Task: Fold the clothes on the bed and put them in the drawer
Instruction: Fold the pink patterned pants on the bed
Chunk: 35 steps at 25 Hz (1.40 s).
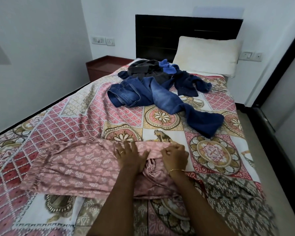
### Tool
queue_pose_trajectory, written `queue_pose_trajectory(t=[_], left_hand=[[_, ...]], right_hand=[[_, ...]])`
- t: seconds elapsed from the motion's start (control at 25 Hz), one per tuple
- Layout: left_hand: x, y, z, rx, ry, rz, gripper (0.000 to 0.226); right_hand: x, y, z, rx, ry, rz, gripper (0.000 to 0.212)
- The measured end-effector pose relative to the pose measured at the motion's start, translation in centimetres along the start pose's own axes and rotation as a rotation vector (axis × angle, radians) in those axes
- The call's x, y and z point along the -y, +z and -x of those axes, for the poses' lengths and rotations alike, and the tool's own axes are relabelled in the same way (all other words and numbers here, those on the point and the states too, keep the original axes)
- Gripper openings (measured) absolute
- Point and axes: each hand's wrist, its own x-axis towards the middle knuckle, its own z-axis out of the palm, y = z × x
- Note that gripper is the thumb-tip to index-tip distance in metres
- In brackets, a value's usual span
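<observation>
A pink patterned garment (78,166) lies spread across the near part of the bed, its gathered cuffs to the left. My left hand (129,155) presses flat on its right part, fingers straight. My right hand (174,155) is beside it with curled fingers that pinch the garment's far edge. Further up the bed lie blue jeans (162,97), a dark navy garment (189,84), a dark grey garment (146,68) and a bright blue piece (168,67) in a loose heap.
The bed carries a patterned red and beige cover (95,116). A white pillow (208,55) leans on the dark headboard (160,36). A brown bedside cabinet (106,67) stands at the left of the headboard. Floor (269,150) runs along the bed's right side by a sliding door.
</observation>
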Motion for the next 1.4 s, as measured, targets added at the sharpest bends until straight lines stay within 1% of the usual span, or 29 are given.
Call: queue_pose_trajectory(t=[0.04, 0.16, 0.2, 0.24, 0.32, 0.4, 0.44, 0.48, 0.52, 0.56, 0.6, 0.64, 0.68, 0.72, 0.76, 0.8, 0.84, 0.88, 0.92, 0.96, 1.0, 1.04, 1.08, 1.12, 1.2, 1.28, 1.32, 1.36, 1.4], left_hand=[[0.1, 0.4, 0.0, 0.019, -0.024, -0.022, 0.085], [-0.2, 0.7, 0.3, -0.010, -0.040, -0.062, 0.091], [-0.2, 0.7, 0.3, -0.012, -0.047, -0.060, 0.092], [-0.2, 0.8, 0.2, -0.013, -0.051, -0.058, 0.091], [-0.1, 0.7, 0.2, -0.013, -0.046, -0.092, 0.088], [0.1, 0.3, 0.1, -0.004, -0.028, -0.125, 0.084], [0.5, 0.0, 0.0, 0.003, -0.017, -0.124, 0.080], [1.0, -0.3, 0.0, -0.010, 0.003, -0.110, 0.074], [1.6, -0.7, 0.0, -0.031, 0.031, -0.088, 0.067], [2.5, -1.0, -0.3, -0.070, 0.060, 0.037, 0.060], [3.2, -1.5, -0.3, -0.122, 0.076, 0.267, 0.051], [4.2, -1.9, -0.5, -0.178, 0.067, 0.566, 0.041], [5.1, -2.5, -0.7, -0.214, 0.033, 0.803, 0.031], [5.7, -3.2, -0.9, -0.205, -0.050, 1.013, 0.022], [6.4, -3.9, -1.0, -0.135, -0.163, 1.211, 0.018], [7.0, -4.5, -0.9, -0.022, -0.254, 1.397, 0.018], [7.5, -4.9, -0.7, 0.078, -0.295, 1.485, 0.021], [7.9, -5.0, -0.6, 0.118, -0.297, 1.466, 0.024], [8.3, -4.9, -0.6, 0.097, -0.290, 1.390, 0.022], [8.6, -4.5, -0.8, 0.036, -0.278, 1.281, 0.016], [8.8, -4.2, -0.9, -0.036, -0.264, 1.147, 0.011], [9.0, -3.9, -1.1, -0.090, -0.244, 1.022, 0.013], [9.1, -3.7, -1.2, -0.106, -0.240, 0.946, 0.021], [9.2, -3.4, -1.4, -0.109, -0.249, 0.913, 0.029], [9.0, -3.6, -1.2, -0.098, -0.285, 0.813, 0.036], [8.6, -4.2, -0.5, -0.099, -0.311, 0.647, 0.037], [8.5, -4.5, -0.2, -0.167, -0.323, 0.559, 0.038], [8.2, -4.7, 0.0, -0.296, -0.298, 0.499, 0.038], [7.8, -4.9, 0.3, -0.447, -0.201, 0.497, 0.036]], right_hand=[[0.0, -0.3, -0.3, 0.016, 0.095, -0.041, 0.034], [-0.1, -1.2, -1.6, 0.146, 0.335, -0.308, 0.062], [-0.1, -1.6, -1.9, 0.200, 0.390, -0.405, 0.066], [-0.1, -1.8, -2.2, 0.250, 0.439, -0.497, 0.064], [0.4, -2.6, -2.6, 0.361, 0.507, -0.679, 0.047], [2.0, -3.0, -2.0, 0.415, 0.470, -0.809, 0.021], [3.4, -2.6, -1.6, 0.419, 0.438, -0.849, 0.012], [4.7, -1.8, -1.3, 0.408, 0.400, -0.878, 0.011], [6.1, -0.8, -1.0, 0.393, 0.365, -0.858, 0.018], [7.4, 0.4, -0.7, 0.374, 0.320, -0.805, 0.028], [8.8, 1.2, -0.1, 0.360, 0.275, -0.711, 0.039], [10.0, 2.1, 0.5, 0.348, 0.228, -0.614, 0.044], [10.9, 2.9, 0.9, 0.323, 0.191, -0.546, 0.045], [11.6, 3.5, 1.4, 0.299, 0.151, -0.508, 0.043], [12.3, 4.2, 2.1, 0.309, 0.117, -0.474, 0.044], [13.0, 5.0, 2.6, 0.338, 0.087, -0.432, 0.048], [13.3, 5.7, 2.9, 0.388, 0.077, -0.390, 0.055], [13.6, 6.1, 3.0, 0.435, 0.072, -0.359, 0.059], [13.8, 5.9, 3.0, 0.456, 0.056, -0.305, 0.058], [13.9, 5.5, 2.7, 0.439, 0.020, -0.225, 0.051], [13.6, 4.8, 2.5, 0.376, -0.050, -0.121, 0.044], [12.9, 4.4, 2.3, 0.281, -0.142, -0.020, 0.039], [12.1, 4.3, 2.3, 0.197, -0.243, 0.072, 0.036], [11.1, 4.4, 2.5, 0.157, -0.338, 0.154, 0.036], [8.7, 6.1, 3.2, 0.216, -0.475, 0.266, 0.047], [7.4, 7.2, 3.9, 0.238, -0.547, 0.326, 0.069], [7.2, 7.4, 3.9, 0.243, -0.554, 0.349, 0.078], [7.2, 7.4, 3.7, 0.254, -0.553, 0.369, 0.082], [7.2, 7.4, 3.5, 0.260, -0.556, 0.380, 0.084]])
